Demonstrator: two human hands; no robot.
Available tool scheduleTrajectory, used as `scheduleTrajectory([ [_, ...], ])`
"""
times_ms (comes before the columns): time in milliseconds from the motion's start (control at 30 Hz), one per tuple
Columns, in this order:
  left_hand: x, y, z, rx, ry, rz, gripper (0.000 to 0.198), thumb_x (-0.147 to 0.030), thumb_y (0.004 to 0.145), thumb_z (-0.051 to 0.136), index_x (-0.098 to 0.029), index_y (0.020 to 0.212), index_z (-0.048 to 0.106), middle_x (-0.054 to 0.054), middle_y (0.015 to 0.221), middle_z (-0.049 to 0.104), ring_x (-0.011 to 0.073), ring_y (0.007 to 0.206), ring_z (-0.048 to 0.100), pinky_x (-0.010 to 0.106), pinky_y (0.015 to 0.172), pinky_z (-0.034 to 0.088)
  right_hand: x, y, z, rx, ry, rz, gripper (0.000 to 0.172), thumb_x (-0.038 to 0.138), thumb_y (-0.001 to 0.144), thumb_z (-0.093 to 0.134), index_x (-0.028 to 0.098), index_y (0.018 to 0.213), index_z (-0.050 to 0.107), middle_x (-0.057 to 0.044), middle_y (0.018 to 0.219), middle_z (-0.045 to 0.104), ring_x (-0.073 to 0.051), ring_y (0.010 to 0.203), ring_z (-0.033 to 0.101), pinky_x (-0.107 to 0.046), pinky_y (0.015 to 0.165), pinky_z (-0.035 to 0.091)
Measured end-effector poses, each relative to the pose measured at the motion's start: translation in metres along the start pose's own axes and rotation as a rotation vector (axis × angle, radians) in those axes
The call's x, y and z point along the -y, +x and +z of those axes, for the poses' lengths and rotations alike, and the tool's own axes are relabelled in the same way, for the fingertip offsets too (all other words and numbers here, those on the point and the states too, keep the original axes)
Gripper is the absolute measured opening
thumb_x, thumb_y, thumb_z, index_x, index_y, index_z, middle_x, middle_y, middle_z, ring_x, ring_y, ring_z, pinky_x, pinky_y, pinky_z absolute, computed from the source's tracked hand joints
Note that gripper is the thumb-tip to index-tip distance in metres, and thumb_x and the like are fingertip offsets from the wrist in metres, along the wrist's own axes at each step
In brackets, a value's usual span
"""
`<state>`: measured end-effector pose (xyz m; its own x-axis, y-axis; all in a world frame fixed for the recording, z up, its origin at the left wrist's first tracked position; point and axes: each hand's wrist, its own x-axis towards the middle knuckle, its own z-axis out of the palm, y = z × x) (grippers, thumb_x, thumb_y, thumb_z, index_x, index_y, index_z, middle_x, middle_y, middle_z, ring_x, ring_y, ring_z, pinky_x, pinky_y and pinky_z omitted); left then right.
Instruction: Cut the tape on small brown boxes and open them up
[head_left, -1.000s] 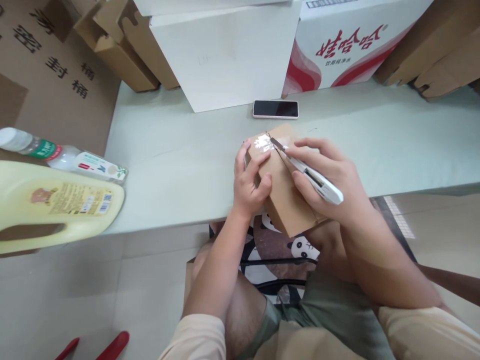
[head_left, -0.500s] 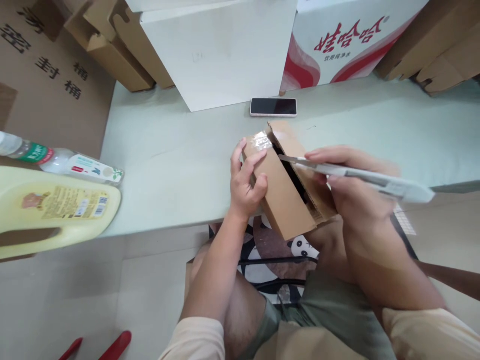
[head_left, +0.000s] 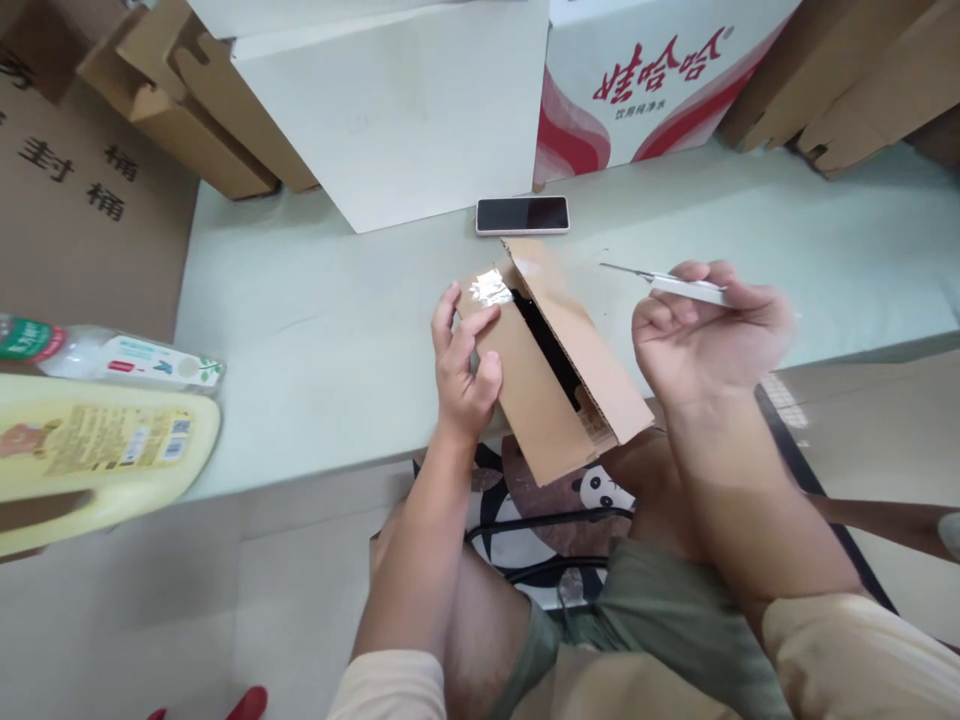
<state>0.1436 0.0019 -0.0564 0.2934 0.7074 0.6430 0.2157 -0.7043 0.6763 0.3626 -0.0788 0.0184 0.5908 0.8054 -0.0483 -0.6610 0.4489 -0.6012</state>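
A small brown cardboard box (head_left: 536,395) rests tilted over the front edge of the table. Its top is parted by a dark gap, and one flap (head_left: 574,340) stands raised on the right. Clear shiny tape (head_left: 491,288) sticks to its far end. Gripping the box's left side is my left hand (head_left: 466,370), thumb and fingers on the cardboard. To the right of the box and apart from it, my right hand (head_left: 701,335) is closed round a white utility knife (head_left: 690,289), its thin blade pointing left. What lies inside the box is too dark to see.
A phone (head_left: 523,215) lies behind the box on the pale green table (head_left: 322,330). White cartons (head_left: 405,110) and brown cardboard (head_left: 855,80) stand along the back. At left are a clear bottle (head_left: 142,358) and a yellow jug (head_left: 112,430). My legs are below the edge.
My right hand has drawn the knife away from the box's gap, to the right, and turned palm up. The flap now stands higher and the gap shows wider. The view has shifted slightly.
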Motion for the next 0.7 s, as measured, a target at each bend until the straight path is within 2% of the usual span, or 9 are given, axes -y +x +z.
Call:
scheduleTrajectory([
  [100,0.001,0.001,-0.001,0.003,-0.02,-0.015,0.052,-0.06,0.099,0.04,-0.026,0.129,0.064,0.012,0.16,0.04,0.0349,0.152,0.036,0.058,0.127,0.027,-0.008,0.006,-0.009,-0.044,0.055,0.011,0.01,0.02,0.062,0.064,0.021,0.064,0.054,0.002,0.071,0.06,-0.007,0.048,0.032,-0.026,0.048,0.03],
  [267,0.002,0.002,-0.003,0.003,-0.063,-0.018,0.049,-0.057,0.097,0.044,-0.027,0.13,0.065,0.01,0.161,0.04,0.0349,0.151,0.038,0.058,0.127,0.028,-0.01,0.007,-0.012,-0.031,0.062,0.007,0.011,0.02,0.063,0.062,0.021,0.066,0.052,0.003,0.072,0.059,-0.006,0.048,0.035,-0.025,0.048,0.033],
  [467,0.006,0.002,-0.006,0.003,-0.06,-0.016,0.052,-0.061,0.096,0.044,-0.028,0.13,0.064,0.009,0.16,0.039,0.0348,0.152,0.037,0.056,0.126,0.03,-0.016,0.016,-0.027,-0.001,-0.095,-0.091,0.015,0.027,0.067,0.061,0.022,0.071,0.046,0.003,0.077,0.059,-0.007,0.049,0.037,-0.026,0.05,0.039],
  [567,0.01,0.002,-0.008,-0.005,-0.041,-0.048,0.056,-0.067,0.094,0.043,-0.029,0.128,0.065,0.009,0.16,0.04,0.035,0.153,0.035,0.056,0.127,0.028,-0.024,0.024,-0.042,-0.016,-0.473,-0.252,0.011,0.029,0.073,0.057,0.024,0.077,0.048,0.0,0.087,0.063,-0.01,0.057,0.05,-0.029,0.06,0.049],
  [633,0.014,0.003,-0.011,-0.014,-0.038,-0.07,0.057,-0.069,0.093,0.043,-0.029,0.128,0.065,0.008,0.16,0.041,0.0351,0.153,0.035,0.055,0.127,0.028,-0.03,0.029,-0.054,-0.004,-0.908,-0.382,0.011,0.026,0.075,0.059,0.025,0.084,0.054,-0.004,0.101,0.068,-0.017,0.079,0.065,-0.037,0.078,0.056],
  [700,0.019,0.003,-0.014,-0.029,-0.06,-0.084,0.057,-0.07,0.092,0.046,-0.03,0.129,0.064,0.008,0.161,0.04,0.0354,0.153,0.035,0.055,0.126,0.028,-0.035,0.033,-0.066,0.081,-1.342,-0.447,0.022,0.023,0.074,0.061,0.023,0.097,0.061,-0.011,0.12,0.068,-0.027,0.111,0.067,-0.046,0.099,0.055],
])
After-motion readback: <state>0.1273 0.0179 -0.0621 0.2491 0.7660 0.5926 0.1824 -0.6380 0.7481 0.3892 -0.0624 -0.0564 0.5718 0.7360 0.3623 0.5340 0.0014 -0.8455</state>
